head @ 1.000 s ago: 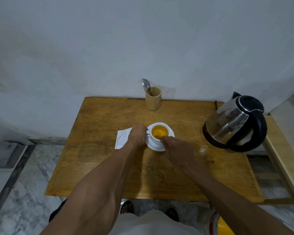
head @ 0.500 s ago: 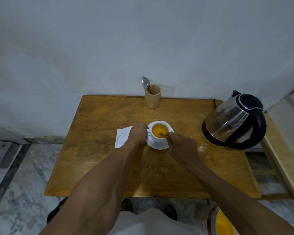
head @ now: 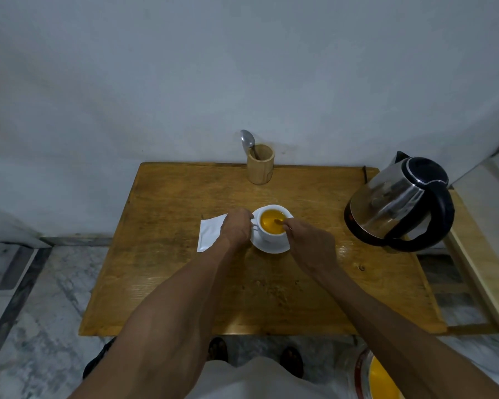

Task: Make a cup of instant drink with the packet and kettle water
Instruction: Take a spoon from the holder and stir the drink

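Observation:
A white cup [head: 267, 236] full of orange drink [head: 271, 223] stands on a white saucer [head: 271, 247] in the middle of the wooden table [head: 167, 269]. My left hand [head: 236, 228] grips the cup's handle on its left side. My right hand [head: 308, 246] pinches a spoon [head: 279, 221] whose tip dips into the drink. A white packet [head: 209, 236] lies flat just left of my left hand, partly hidden under it. The steel kettle [head: 398, 203] with black lid and handle sits at the table's right edge.
A wooden holder [head: 260, 164] with a metal spoon [head: 247, 141] stands at the table's back edge against the wall. A lighter wooden surface [head: 478, 269] adjoins the right. A container with yellow contents [head: 380, 378] sits on the marble floor at lower right.
My right hand has shifted slightly right and back around the cup's near rim with the spoon in the drink. My left hand stays on the cup's handle.

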